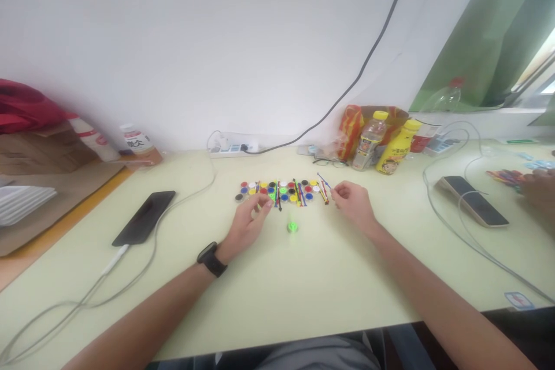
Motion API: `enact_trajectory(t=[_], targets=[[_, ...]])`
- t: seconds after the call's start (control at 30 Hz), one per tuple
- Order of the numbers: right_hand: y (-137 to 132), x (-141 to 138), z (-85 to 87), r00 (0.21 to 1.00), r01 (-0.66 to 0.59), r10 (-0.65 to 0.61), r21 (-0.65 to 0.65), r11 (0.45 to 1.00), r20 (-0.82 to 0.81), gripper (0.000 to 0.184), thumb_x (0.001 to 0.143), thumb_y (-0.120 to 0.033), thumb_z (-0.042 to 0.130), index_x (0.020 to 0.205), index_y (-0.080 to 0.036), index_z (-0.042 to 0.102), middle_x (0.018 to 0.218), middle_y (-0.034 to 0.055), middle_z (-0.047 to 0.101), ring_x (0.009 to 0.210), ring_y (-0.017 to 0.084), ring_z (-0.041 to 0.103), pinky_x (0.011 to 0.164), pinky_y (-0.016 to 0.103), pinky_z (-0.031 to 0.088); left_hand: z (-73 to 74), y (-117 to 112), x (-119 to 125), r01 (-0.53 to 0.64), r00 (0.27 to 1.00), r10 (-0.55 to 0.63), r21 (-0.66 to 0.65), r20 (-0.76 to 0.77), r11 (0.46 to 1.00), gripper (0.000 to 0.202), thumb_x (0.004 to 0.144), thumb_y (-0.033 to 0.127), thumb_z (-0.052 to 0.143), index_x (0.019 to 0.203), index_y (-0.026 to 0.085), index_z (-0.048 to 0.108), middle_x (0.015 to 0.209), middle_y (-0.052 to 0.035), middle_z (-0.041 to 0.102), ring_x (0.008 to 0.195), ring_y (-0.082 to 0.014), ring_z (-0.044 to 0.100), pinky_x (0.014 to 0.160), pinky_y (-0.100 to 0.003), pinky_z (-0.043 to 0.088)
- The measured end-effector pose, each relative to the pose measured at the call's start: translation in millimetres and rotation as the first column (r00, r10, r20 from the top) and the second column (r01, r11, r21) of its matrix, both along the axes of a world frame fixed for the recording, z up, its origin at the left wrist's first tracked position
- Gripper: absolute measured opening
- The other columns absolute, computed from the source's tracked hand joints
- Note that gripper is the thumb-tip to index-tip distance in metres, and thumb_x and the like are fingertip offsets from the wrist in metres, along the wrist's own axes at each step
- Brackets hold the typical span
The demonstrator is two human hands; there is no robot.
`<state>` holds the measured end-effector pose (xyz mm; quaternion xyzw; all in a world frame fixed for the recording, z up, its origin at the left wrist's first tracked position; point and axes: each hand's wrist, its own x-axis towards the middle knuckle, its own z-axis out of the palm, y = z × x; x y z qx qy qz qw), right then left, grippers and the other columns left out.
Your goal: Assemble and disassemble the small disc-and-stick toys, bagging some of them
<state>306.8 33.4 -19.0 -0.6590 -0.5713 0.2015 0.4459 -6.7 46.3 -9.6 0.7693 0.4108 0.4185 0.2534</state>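
My right hand (pixel 354 206) pinches the lower end of a thin blue plastic stick (pixel 324 180), which slants up to the left. Just left of it lies a small bunch of sticks (pixel 324 192), white, yellow and dark. My left hand (pixel 247 224) has its thumb and fingertips closed together over the left part of the small round coloured discs (pixel 252 185); what is between them, if anything, I cannot make out. More sticks (pixel 299 192) lie across the discs. A bright green piece (pixel 292 227) stands by itself in front of the row, blurred.
Left of my hands a phone (pixel 144 218) is on a charging cable. Two yellow-capped bottles (pixel 370 141) and a snack bag (pixel 349 127) stand at the back right. A card terminal (pixel 474 202) sits farther right, near another person's hand (pixel 540 191). A power strip (pixel 232 149) lies along the wall.
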Motion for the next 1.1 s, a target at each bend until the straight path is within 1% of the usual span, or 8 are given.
enact_trajectory(t=[0.1,0.17,0.2,0.3,0.5,0.73,0.97,1.1], targets=[[1,0,-0.3,0.992,-0.081,0.087,0.074,0.994,-0.087,0.028,0.089,-0.04,0.06,0.101,-0.017,0.07,0.078,0.0063,0.073,0.064,0.021,0.068,0.064,0.034,0.053,-0.4,0,0,0.006,1.0,-0.006,0.017,-0.013,1.0,0.022,0.103,0.04,0.054,0.098,0.022,0.066,0.098,-0.0032,0.071,0.086,-0.0191,0.061,0.078,-0.033,0.046],[1,-1,-0.1,0.992,-0.116,0.122,0.119,0.986,-0.044,0.033,0.091,-0.037,0.057,0.114,-0.016,0.069,0.086,0.007,0.074,0.07,0.021,0.069,0.071,0.035,0.055,-0.7,0,0,0.01,1.0,-0.01,0.024,-0.015,1.0,0.022,0.103,0.04,0.054,0.099,0.022,0.067,0.099,-0.0036,0.071,0.087,-0.0195,0.062,0.078,-0.034,0.047],[1,-2,0.3,0.991,-0.133,0.135,0.137,0.982,-0.002,0.033,0.093,-0.035,0.055,0.115,-0.017,0.07,0.091,0.0078,0.074,0.074,0.021,0.069,0.075,0.036,0.055,-0.8,0,0,0.01,1.0,-0.01,0.025,-0.013,1.0,0.022,0.103,0.04,0.054,0.099,0.022,0.067,0.099,-0.0038,0.072,0.088,-0.0197,0.062,0.078,-0.034,0.047],[-1,-4,2.1,0.98,-0.173,0.151,0.176,0.969,0.132,0.025,0.094,-0.03,0.051,0.104,-0.019,0.071,0.099,0.0094,0.073,0.083,0.023,0.067,0.078,0.036,0.053,-0.8,0,0,0.001,1.0,-0.001,0.028,-0.007,1.0,0.023,0.103,0.04,0.054,0.098,0.022,0.067,0.098,-0.0038,0.072,0.088,-0.0197,0.063,0.078,-0.034,0.047],[-6,-4,6.0,0.952,-0.141,0.077,0.199,0.97,0.297,0.02,0.094,-0.02,0.046,0.096,-0.02,0.066,0.092,0.0078,0.067,0.077,0.021,0.061,0.072,0.034,0.046,-1.2,1,0,0.003,1.0,-0.002,0.034,-0.011,0.999,0.02,0.103,0.038,0.055,0.098,0.022,0.067,0.098,-0.0032,0.071,0.086,-0.0192,0.062,0.078,-0.034,0.047],[-6,0,7.7,0.935,-0.119,0.049,0.183,0.976,0.35,0.019,0.093,-0.018,0.047,0.096,-0.021,0.065,0.095,0.0081,0.068,0.08,0.022,0.061,0.073,0.034,0.044,-0.5,0,0,-0.003,1.0,0.003,0.029,-0.013,1.0,0.019,0.102,0.037,0.056,0.097,0.022,0.067,0.097,-0.0029,0.071,0.086,-0.019,0.062,0.078,-0.033,0.047],[-4,3,7.4,0.909,-0.181,0.104,0.158,0.971,0.403,0.018,0.093,-0.019,0.05,0.094,-0.021,0.067,0.092,0.0073,0.068,0.081,0.022,0.062,0.075,0.033,0.045,-0.3,0,0,0.014,1.0,-0.013,0.031,-0.013,0.999,0.019,0.102,0.036,0.056,0.097,0.022,0.067,0.097,-0.0031,0.071,0.086,-0.0183,0.061,0.077,-0.033,0.046],[-4,6,7.3,0.908,-0.196,0.099,0.204,0.959,0.406,0.015,0.093,-0.018,0.052,0.093,-0.022,0.067,0.091,0.0063,0.067,0.078,0.021,0.061,0.073,0.033,0.045,0.1,0,0,0.019,1.0,-0.019,0.027,-0.015,0.999,0.018,0.102,0.035,0.056,0.097,0.022,0.067,0.096,-0.0024,0.07,0.086,-0.0178,0.061,0.077,-0.032,0.046]])
